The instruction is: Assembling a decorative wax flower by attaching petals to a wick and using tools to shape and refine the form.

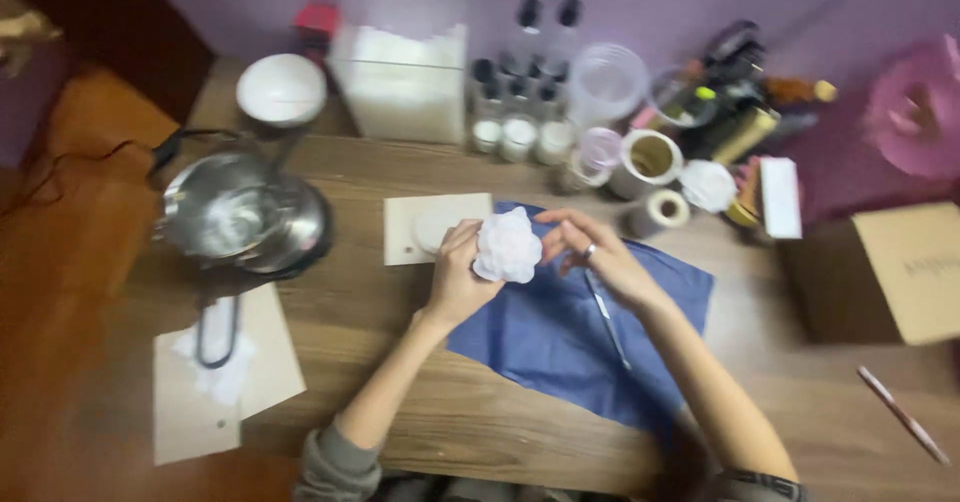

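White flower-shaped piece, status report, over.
Left hand holds white flower-shaped wax piece above blue cloth. Right hand fingers at its edge. Metal tool lies on cloth beneath.

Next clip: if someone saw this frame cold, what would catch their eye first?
First, the white flower-shaped object at centre, held in the left hand over a blue cloth, with the right hand beside it, a thin metal tool under its palm. Next, the shiny metal pot to the left on the wooden table. Then the jumble of bottles and tape rolls along the purple wall at the back.
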